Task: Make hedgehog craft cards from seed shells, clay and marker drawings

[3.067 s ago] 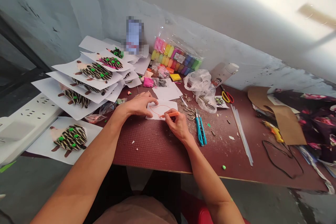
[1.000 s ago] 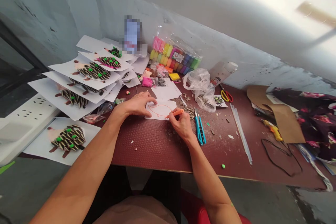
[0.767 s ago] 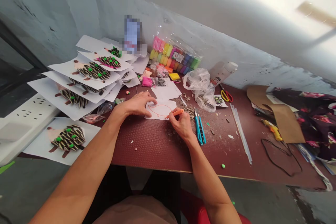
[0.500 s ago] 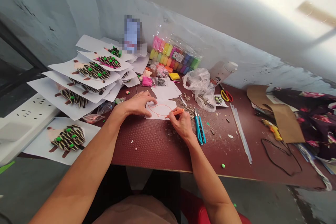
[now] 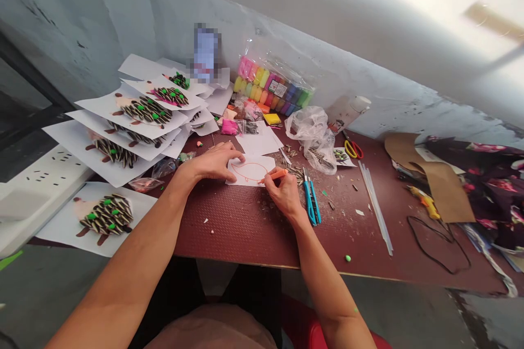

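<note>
A small white sheet of paper [image 5: 254, 162] lies on the dark red table, bearing an orange outline of a rounded body with a pointed left end and a small foot below. My left hand [image 5: 216, 162] rests on the paper's left side, thumb and fingers spread apart. In my right hand [image 5: 283, 190] an orange marker [image 5: 278, 174] is gripped, its tip touching the paper at the outline's lower right. Just right of that hand lie a blue utility knife [image 5: 311, 199] and a scatter of striped sunflower seeds [image 5: 295, 173].
Stacked sheets with seed hedgehogs [image 5: 143, 112] fill the left, beside a white power strip [image 5: 36, 185]. Behind are packs of coloured clay [image 5: 272, 84] and a plastic bag [image 5: 313, 136]. Scissors [image 5: 352, 149], clear glue sticks [image 5: 375, 208] and a yellow glue gun [image 5: 426, 202] lie to the right.
Almost nothing differs. Both hands hold their places on the paper, and the marker tip stays at the lower right of the outline.
</note>
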`<action>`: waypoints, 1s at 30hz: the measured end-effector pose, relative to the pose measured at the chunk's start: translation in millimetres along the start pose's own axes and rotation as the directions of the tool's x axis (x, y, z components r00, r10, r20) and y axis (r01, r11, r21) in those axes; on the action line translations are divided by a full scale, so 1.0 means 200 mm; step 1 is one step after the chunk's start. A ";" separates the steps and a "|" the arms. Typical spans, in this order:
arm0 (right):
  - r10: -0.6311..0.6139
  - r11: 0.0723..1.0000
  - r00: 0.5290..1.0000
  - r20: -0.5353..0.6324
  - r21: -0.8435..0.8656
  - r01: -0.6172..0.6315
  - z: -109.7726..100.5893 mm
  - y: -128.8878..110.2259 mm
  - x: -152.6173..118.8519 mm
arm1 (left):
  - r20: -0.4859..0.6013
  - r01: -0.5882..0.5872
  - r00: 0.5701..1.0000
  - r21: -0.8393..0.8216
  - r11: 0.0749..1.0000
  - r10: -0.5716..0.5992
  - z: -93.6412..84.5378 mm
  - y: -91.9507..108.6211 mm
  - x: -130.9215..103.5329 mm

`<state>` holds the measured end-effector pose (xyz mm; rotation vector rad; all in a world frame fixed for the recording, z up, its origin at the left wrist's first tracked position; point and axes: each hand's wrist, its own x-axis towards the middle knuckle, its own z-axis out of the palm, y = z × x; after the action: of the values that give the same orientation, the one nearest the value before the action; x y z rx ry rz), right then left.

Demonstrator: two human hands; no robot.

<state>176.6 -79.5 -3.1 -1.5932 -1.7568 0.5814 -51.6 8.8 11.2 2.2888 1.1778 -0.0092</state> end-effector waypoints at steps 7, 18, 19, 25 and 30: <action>-0.007 1.000 1.000 -0.001 -0.013 0.007 0.00 0.00 0.00 | 0.005 -0.003 1.000 -0.010 1.000 0.003 0.00 0.00 0.00; -0.014 1.000 1.000 -0.010 -0.016 0.014 0.00 0.00 0.00 | 0.004 -0.009 1.000 -0.004 1.000 0.009 -0.01 0.00 0.00; -0.016 1.000 1.000 -0.014 -0.015 0.016 0.00 0.00 0.00 | 0.006 -0.008 1.000 -0.003 1.000 0.009 -0.01 0.00 -0.01; -0.011 1.000 1.000 -0.016 -0.011 0.011 0.00 0.01 0.00 | 0.006 -0.006 1.000 -0.008 1.000 0.006 -0.01 0.01 -0.01; -0.001 1.000 1.000 -0.014 -0.017 0.001 0.00 0.01 0.01 | 0.005 -0.006 1.000 -0.004 1.000 0.006 -0.01 0.01 0.00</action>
<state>178.7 -78.0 -4.5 -1.6044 -1.7568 0.5551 -51.5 8.4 13.7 2.2871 1.1680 -0.0100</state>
